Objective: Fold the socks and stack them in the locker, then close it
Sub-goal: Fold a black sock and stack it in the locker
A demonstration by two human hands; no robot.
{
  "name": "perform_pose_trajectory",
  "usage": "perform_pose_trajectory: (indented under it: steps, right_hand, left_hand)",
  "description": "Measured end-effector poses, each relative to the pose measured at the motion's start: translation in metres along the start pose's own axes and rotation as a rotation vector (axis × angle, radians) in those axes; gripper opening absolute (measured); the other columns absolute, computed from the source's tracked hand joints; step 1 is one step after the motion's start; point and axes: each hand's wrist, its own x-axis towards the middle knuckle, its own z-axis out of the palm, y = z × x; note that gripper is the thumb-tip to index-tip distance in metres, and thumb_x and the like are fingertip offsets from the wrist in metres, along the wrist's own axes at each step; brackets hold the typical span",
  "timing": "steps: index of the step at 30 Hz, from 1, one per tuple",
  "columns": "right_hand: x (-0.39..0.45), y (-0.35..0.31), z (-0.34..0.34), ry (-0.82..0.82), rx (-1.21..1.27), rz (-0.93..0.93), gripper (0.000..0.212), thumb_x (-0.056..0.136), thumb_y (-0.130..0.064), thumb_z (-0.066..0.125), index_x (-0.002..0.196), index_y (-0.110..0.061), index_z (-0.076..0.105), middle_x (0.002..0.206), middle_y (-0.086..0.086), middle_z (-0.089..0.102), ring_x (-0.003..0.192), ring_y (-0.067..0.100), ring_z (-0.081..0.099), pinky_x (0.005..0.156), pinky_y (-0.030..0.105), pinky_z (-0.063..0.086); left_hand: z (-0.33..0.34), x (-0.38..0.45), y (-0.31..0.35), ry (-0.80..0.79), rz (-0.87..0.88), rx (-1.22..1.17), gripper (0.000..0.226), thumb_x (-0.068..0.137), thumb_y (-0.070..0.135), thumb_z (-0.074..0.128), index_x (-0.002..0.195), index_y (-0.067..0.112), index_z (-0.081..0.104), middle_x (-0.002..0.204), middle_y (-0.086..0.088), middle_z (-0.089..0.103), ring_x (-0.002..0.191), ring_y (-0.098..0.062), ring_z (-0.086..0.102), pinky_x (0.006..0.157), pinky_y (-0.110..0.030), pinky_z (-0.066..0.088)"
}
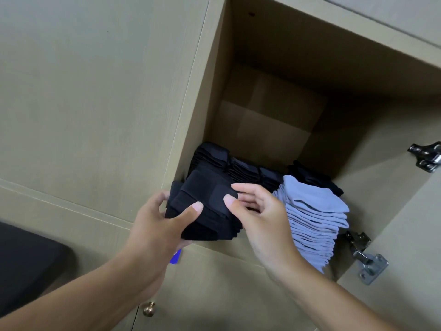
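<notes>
A stack of folded black socks (205, 206) sits at the front left of the open locker (274, 120). My left hand (157, 225) grips that stack from the left and below, thumb on top. My right hand (260, 211) touches the stack's right side with thumb and fingertips. Right beside it stands a tall pile of folded light-blue socks (315, 218). More black socks (241, 168) are stacked deeper inside, behind both piles.
The locker door (405, 211) is swung open at the right, with two metal hinges (367, 259) on it. Closed beige doors surround the locker; a brass knob (149, 308) is on the one below. A black surface (26, 263) lies at lower left.
</notes>
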Motion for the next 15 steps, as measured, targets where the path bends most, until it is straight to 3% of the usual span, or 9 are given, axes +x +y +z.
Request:
perform_pose_trajectory:
  steps: [4,10,15]
  right_hand:
    - [-0.004,-0.002,0.002,0.033,-0.063,-0.103,0.026,0.084,-0.021,0.080,0.102,-0.038,0.075,0.094,-0.018,0.070,0.092,0.008,0.067,0.081,0.020,0.054]
    - [-0.001,-0.008,-0.002,-0.084,0.050,-0.004,0.033,0.085,-0.011,0.078,0.109,-0.034,0.073,0.103,-0.005,0.073,0.084,0.014,0.073,0.076,0.028,0.060]
    - [0.011,-0.014,-0.014,-0.061,0.101,0.048,0.032,0.086,-0.006,0.076,0.111,-0.027,0.073,0.103,-0.003,0.076,0.086,0.014,0.073,0.069,0.020,0.055]
  left_hand:
    - [0.005,0.000,-0.005,0.033,0.036,0.104,0.017,0.088,0.008,0.076,0.100,0.009,0.065,0.086,-0.019,0.075,0.077,-0.028,0.077,0.055,-0.027,0.061]
    - [0.013,0.001,-0.010,0.000,0.029,0.139,0.018,0.088,0.008,0.076,0.102,0.008,0.066,0.071,-0.005,0.075,0.061,-0.013,0.072,0.049,-0.018,0.053]
    - [0.018,0.002,-0.012,-0.054,0.035,0.170,0.014,0.087,0.005,0.076,0.097,0.007,0.066,0.061,0.002,0.071,0.054,-0.008,0.069,0.046,-0.016,0.051]
